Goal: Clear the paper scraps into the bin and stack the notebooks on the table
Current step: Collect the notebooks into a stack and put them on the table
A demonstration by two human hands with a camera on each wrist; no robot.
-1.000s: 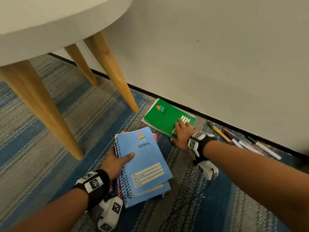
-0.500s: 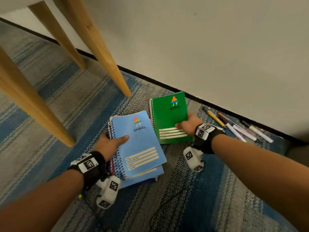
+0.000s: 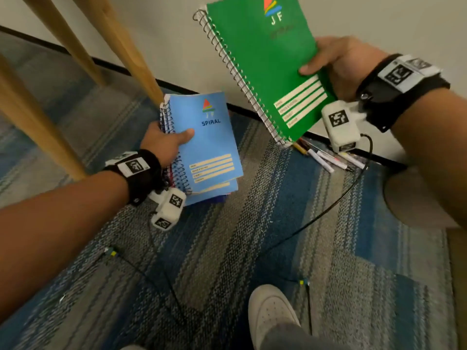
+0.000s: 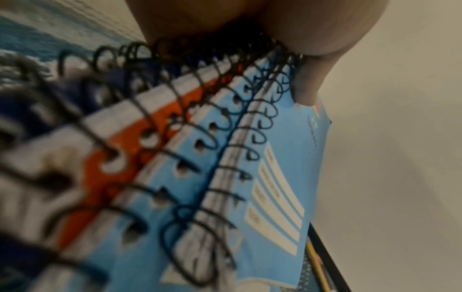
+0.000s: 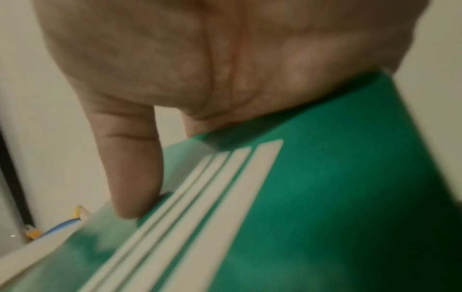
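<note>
A green notebook (image 3: 262, 64) is held up in the air by the right hand (image 3: 338, 64). The thumb is pressed flat on the green cover and the other fingers are hidden behind the book, so the book is pinched at its right edge. The book is tilted, with its wire rings on the left side and its top corner up near the wall (image 3: 379, 18). In the right wrist view the thumb (image 5: 130, 168) is seen lying on the cover beside the pale lines printed there.

A stack of notebooks (image 3: 209, 147) is gripped by the left hand (image 3: 164, 145). The thumb is laid on the light blue cover on top, and the fingers are curled under the stack near the rings. In the left wrist view a red cover (image 4: 120, 162) and a dark blue one can be seen under the light blue ones, with many black wire rings side by side. The stack is held low, above the striped carpet (image 3: 227, 248), and well apart from the green book.

Some pens (image 3: 326, 157) are left on the carpet by the wall, below the green book. Wooden table legs (image 3: 131, 49) are seen on the left, behind the stack. A white shoe (image 3: 270, 311) is seen at the bottom
</note>
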